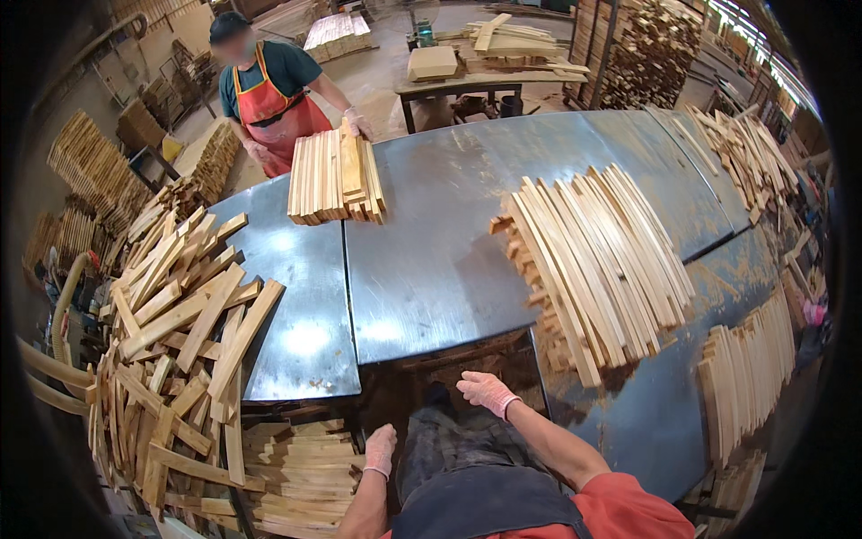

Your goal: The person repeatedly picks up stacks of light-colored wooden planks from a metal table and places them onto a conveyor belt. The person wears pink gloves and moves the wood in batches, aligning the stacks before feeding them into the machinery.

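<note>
My left hand, in a pale glove, hangs at the near side of the metal table with its fingers curled in and nothing visible in them. It is nearest to a low stack of wooden slats. My right hand, gloved too, is held over the gap in front of my apron, fingers partly bent and apart, holding nothing. To its right, a large layered stack of wooden strips lies on the metal table. Neither hand touches wood.
A loose heap of wooden pieces fills the left side. Across the table a co-worker in a red apron has a hand on a bundle of strips. More strips stand at the right. Behind is a workbench with boards.
</note>
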Available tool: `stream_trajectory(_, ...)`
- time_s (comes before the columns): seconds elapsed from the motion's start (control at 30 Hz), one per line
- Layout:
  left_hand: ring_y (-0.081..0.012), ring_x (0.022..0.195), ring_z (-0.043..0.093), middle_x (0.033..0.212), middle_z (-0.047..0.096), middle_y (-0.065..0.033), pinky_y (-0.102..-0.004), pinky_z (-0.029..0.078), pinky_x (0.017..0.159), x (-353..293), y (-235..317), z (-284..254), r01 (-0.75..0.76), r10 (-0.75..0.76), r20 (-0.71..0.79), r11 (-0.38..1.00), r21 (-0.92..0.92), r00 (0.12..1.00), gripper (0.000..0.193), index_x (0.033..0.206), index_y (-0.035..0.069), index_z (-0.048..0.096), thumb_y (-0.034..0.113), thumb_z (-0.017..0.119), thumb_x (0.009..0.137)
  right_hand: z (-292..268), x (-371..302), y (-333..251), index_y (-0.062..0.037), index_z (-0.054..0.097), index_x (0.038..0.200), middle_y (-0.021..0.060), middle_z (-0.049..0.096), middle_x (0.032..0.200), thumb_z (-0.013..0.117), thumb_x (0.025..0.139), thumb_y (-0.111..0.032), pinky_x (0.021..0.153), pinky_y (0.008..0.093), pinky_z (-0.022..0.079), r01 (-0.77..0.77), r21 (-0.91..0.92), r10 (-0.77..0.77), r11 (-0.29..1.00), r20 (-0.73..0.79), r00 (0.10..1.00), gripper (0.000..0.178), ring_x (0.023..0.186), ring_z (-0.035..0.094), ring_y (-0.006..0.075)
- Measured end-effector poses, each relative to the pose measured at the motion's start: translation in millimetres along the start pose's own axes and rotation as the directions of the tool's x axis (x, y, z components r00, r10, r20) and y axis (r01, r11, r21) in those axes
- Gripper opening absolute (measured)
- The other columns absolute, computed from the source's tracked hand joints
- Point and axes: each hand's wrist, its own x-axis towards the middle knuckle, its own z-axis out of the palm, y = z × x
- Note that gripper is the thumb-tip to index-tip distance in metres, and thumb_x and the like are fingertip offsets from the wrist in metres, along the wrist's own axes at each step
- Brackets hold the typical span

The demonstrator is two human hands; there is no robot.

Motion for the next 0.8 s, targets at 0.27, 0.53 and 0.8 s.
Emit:
stream_trajectory(0.27, -0.0142, 0.095, 0.058, 0.104, 0.068, -0.0018, -0.0312, 0.05, 0.089, 111, 232, 92, -0.448, 0.467, -0.097, 0.878, 0.171, 0.879, 0.034, 0.122, -0.005, 0.075, 0.023, 0.07, 0.102, -23, 160, -102, -0.0082, 0.071, 0.122, -0.0016, 0.065, 0.088, 0.076, 0.1, -0.021, 0.066, 0.0289, 0.049, -0.126, 0.149, 0.146, 0.981, -0.134, 0.98, 0.026, 0.074, 0.061, 0.0113)
stream_trajectory(0.53, -0.0319, 0.133, 0.054, 0.144, 0.057, -0.0214, -0.0398, 0.042, 0.114, 311, 447, 57, -0.516, 0.612, -0.241, 0.777, 0.36, 0.753, 0.064, 0.15, -0.007, 0.05, 0.029, 0.07, 0.101, -19, 342, -282, 0.0048, 0.05, 0.157, 0.0045, 0.067, 0.115, 0.074, 0.102, -0.04, 0.093, 0.0304, 0.049, 0.075, -0.196, -0.111, 0.978, -0.176, 0.978, 0.075, 0.1, 0.06, 0.0153)
stream_trajectory(0.8, -0.0368, 0.164, 0.027, 0.177, 0.022, -0.0298, -0.0419, 0.024, 0.132, 428, 613, 82, -0.444, 0.444, 0.071, 0.845, 0.299, 0.893, 0.113, 0.171, -0.007, 0.015, 0.053, 0.078, 0.098, -11, 460, -419, 0.0009, 0.039, 0.162, 0.0266, 0.061, 0.15, 0.067, 0.101, -0.061, 0.117, 0.0423, 0.043, 0.118, -0.42, -0.305, 0.9, -0.413, 0.858, 0.092, 0.138, 0.059, 0.0363)
